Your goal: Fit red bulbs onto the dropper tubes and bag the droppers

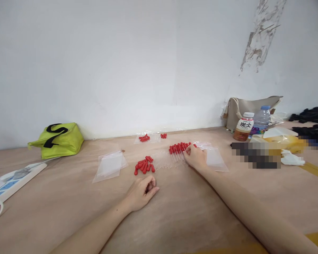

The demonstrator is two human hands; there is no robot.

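Note:
My right hand (196,156) is at the right end of a row of droppers (178,148), clear thin tubes with red rubber bulbs. Its fingers pinch one of them by the red bulb, mostly hidden behind the fingers. To the left of that row lie several bare clear tubes (161,160). Beside them is a loose pile of red rubber bulbs (144,165). My left hand (143,192) rests on the table just in front of this pile, its fingers curled in and nothing visible in them.
Clear plastic bags lie at left (110,165) and right (216,159). Near the wall is another bag with red bulbs (144,138). A yellow-green pouch (60,141) and a power strip (16,183) are at left. Bottles (243,127) and a beige bag (231,114) stand at right.

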